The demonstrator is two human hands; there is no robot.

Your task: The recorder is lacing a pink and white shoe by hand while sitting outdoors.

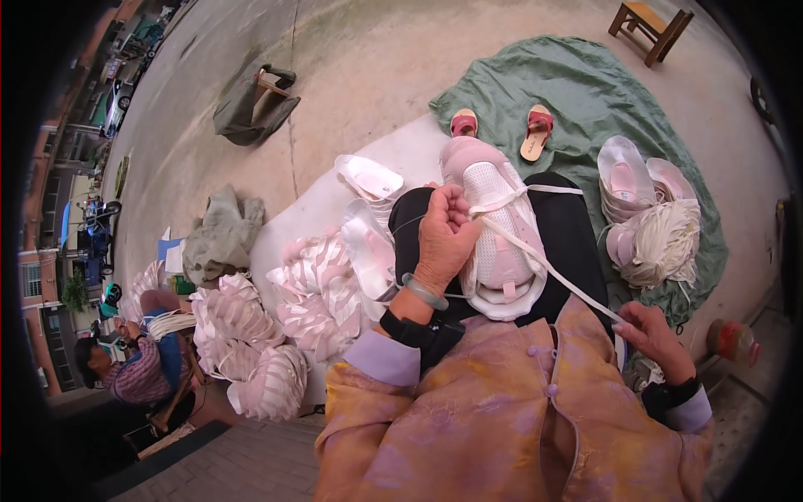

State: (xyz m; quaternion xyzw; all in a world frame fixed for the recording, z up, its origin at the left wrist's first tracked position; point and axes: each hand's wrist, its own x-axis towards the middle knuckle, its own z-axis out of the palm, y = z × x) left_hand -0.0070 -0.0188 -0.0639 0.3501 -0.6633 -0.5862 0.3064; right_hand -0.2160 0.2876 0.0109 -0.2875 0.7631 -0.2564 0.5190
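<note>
- The green cloth (577, 75) covers the ground on the far right; any loose ends are best kept up off it, so they stay clean.
- The black trousers (573, 234) form the lap that carries the work; steady knees should keep it from rocking.
- The pink and white shoe (502, 263) lies on that lap, toe far, heel near; kept square to the body, both its sides should be easy to reach.
- The right hand (654, 335) is out to the near right, its fingers narrow and seemingly pinching the lace; a smooth, even pull would take up slack without dragging the shoe.
- The left hand (445, 234) is at the shoe's left side, its fingers narrow and apparently pinching the lace; a light grip there should avoid creasing the upper.
- The white lace (544, 262) slants between the two hands, while another strand (556, 190) crosses the right thigh; keeping both flat and apart seems wise against tangling.
- The lace holes are too small to tell; each pass deserves a look before tightening.
</note>
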